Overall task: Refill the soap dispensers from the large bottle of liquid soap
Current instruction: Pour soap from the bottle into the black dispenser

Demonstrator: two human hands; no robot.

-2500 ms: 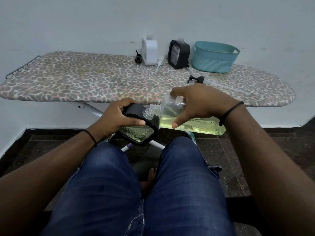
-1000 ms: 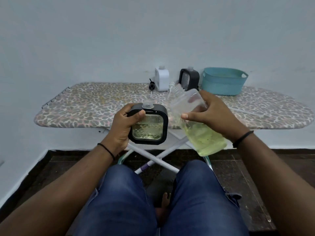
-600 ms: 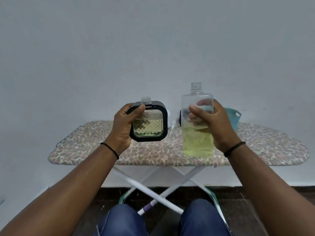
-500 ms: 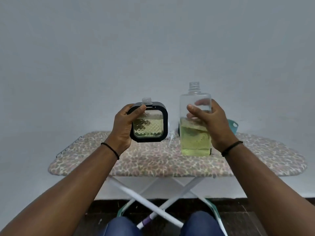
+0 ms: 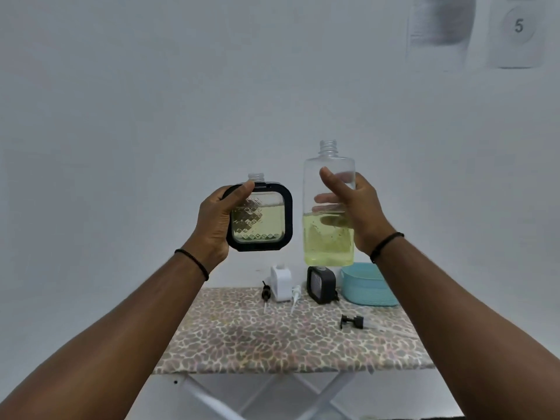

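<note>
Left hand [image 5: 213,225] gripping black-framed dispenser [image 5: 260,216], raised upright, uncapped, roughly three-quarters full; right hand [image 5: 351,207] wrapped round large bottle [image 5: 328,207], upright just beside it, about half full; white dispenser [image 5: 281,283] and second black dispenser [image 5: 321,284] waiting on ironing board [image 5: 272,344]. Judged: level check; recommended keeping both vertical, topping up slowly, stopping below the neck.

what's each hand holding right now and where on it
The left hand grips the black-framed dispenser by its left edge, thumb on the top corner. The right hand holds the large soap bottle around its middle, upright.
</note>
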